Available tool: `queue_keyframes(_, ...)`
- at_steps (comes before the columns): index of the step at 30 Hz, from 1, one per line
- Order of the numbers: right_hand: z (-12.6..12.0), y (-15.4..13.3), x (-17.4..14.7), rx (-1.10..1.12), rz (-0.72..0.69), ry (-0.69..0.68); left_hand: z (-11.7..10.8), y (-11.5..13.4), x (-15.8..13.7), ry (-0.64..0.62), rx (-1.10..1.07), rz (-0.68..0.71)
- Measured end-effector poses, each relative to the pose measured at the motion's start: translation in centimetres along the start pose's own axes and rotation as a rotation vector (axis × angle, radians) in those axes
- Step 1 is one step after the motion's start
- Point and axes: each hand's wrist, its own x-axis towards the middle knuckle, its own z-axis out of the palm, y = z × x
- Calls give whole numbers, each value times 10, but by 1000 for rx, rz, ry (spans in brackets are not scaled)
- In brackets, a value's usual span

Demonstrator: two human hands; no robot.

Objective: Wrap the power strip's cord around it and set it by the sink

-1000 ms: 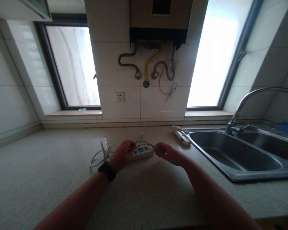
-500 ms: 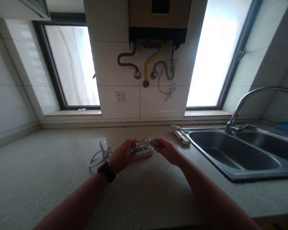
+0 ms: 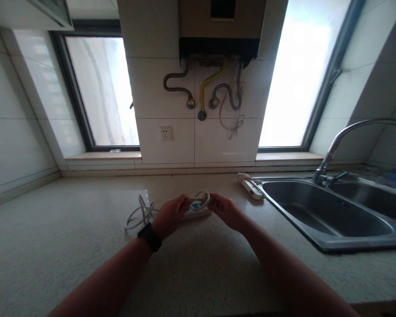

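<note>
Both hands, left hand (image 3: pixel 170 215) and right hand (image 3: pixel 225 209), curl closed around the power strip's (image 3: pixel 196 210) white cord (image 3: pixel 203 198).

Speckled countertop (image 3: pixel 69 246), white power strip (image 3: pixel 198 211), coiled cord (image 3: pixel 140 211), white gadget (image 3: pixel 250 186) beside sink (image 3: pixel 326 215)

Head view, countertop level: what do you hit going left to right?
Loose cable loops → left hand → power strip → right hand → small white device → sink → faucet.
</note>
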Motion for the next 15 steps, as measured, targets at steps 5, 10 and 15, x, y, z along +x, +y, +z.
queue_keyframes(5, 0, -1, 1, -28, 17, 37, 2, 0, 1, 28, -32, -19)
queue_keyframes(10, 1, -3, -1, 16, -36, 87, -1, 4, -2, 13, -54, -22)
queue_keyframes(15, -1, -10, -3, -50, -71, 5, -1, 4, -1, 10, -45, -5)
